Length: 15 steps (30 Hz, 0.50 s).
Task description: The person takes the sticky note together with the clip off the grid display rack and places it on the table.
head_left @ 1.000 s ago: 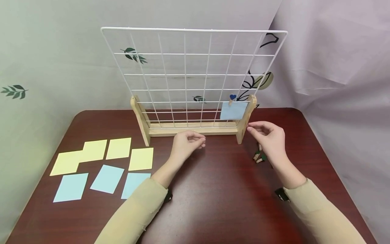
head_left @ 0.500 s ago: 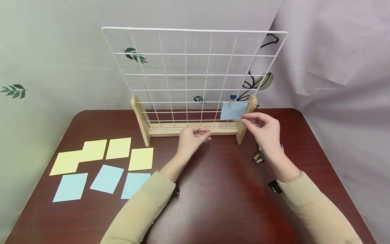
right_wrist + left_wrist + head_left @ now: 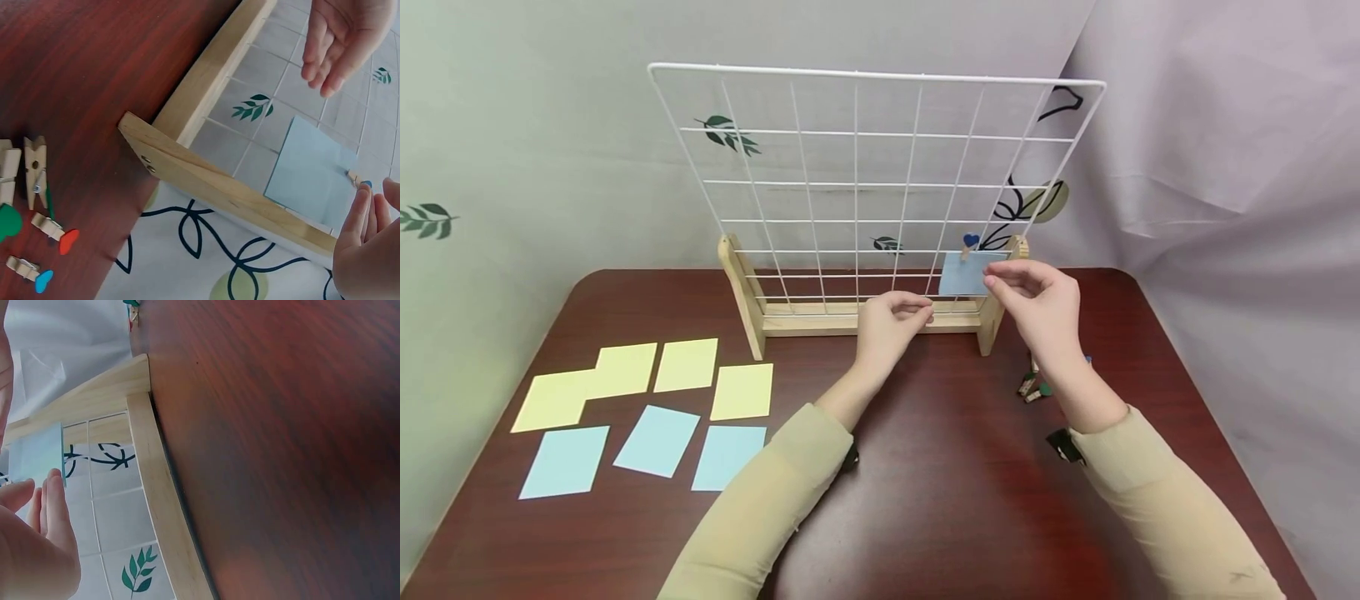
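A light blue sticky note hangs at the lower right of a white wire grid. A small wooden clothespin with a blue heart clips its top edge. My right hand is raised before the note's right side, fingertips close to it; in the right wrist view the fingers lie near the clothespin, the thumb apart from them. My left hand hovers low in front of the grid, left of the note, its fingers loosely bent. Neither hand visibly holds anything. Whether the right fingertips touch the note I cannot tell.
Wooden feet and a bar support the grid. Yellow notes and blue notes lie at the table's left. Several small clothespins with coloured tops lie right of the stand, partly behind my right forearm in the head view.
Both hands have risen slightly. My right hand has moved left, from beside the stand's right foot to the front of the hanging note; my left hand has moved right toward it.
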Each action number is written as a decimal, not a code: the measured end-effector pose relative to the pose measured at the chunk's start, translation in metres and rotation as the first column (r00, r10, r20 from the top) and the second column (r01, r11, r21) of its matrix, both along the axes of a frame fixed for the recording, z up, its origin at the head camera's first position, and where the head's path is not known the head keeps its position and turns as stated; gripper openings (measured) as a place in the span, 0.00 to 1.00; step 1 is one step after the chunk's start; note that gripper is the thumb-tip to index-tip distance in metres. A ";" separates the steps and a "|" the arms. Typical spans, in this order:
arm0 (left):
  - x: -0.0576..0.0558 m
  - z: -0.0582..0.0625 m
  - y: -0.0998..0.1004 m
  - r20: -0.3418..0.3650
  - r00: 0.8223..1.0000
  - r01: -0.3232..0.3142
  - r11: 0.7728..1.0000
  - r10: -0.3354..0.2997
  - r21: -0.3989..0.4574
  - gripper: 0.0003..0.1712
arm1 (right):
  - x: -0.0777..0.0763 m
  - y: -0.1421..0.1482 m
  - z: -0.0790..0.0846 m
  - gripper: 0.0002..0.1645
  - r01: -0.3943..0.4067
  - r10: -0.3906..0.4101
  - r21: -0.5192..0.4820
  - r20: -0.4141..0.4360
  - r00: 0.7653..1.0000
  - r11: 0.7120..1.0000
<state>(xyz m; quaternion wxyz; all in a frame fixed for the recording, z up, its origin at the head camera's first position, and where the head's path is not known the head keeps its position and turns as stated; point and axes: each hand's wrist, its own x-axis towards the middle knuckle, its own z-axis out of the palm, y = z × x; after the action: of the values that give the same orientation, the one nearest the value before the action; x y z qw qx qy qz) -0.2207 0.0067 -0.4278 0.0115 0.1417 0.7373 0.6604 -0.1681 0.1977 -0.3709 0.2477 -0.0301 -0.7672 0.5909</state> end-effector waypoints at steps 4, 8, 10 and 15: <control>-0.003 -0.001 0.006 -0.019 1.000 -0.024 1.000 0.023 -0.007 0.07 | -0.004 -0.001 0.004 0.12 0.000 0.001 0.024 -0.023 1.000 1.000; -0.005 -0.002 0.010 -0.039 0.998 -0.059 0.998 0.058 -0.026 0.08 | -0.009 -0.002 0.010 0.12 -0.008 0.015 0.074 -0.091 0.996 0.997; -0.006 -0.002 0.012 -0.046 0.997 -0.070 0.997 0.069 -0.022 0.08 | -0.011 -0.002 0.012 0.12 -0.014 0.030 0.111 -0.140 0.990 0.994; -0.006 -0.002 0.016 -0.049 0.995 -0.087 0.996 0.087 0.006 0.09 | -0.017 0.000 0.015 0.14 -0.009 0.061 0.218 -0.234 0.970 0.976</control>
<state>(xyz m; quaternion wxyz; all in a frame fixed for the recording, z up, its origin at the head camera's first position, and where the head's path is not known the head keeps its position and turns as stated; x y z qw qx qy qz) -0.2268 0.0225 -0.4294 -0.0359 0.1257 0.7416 0.6579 -0.1849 0.1974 -0.3556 0.3295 0.0821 -0.7917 0.5078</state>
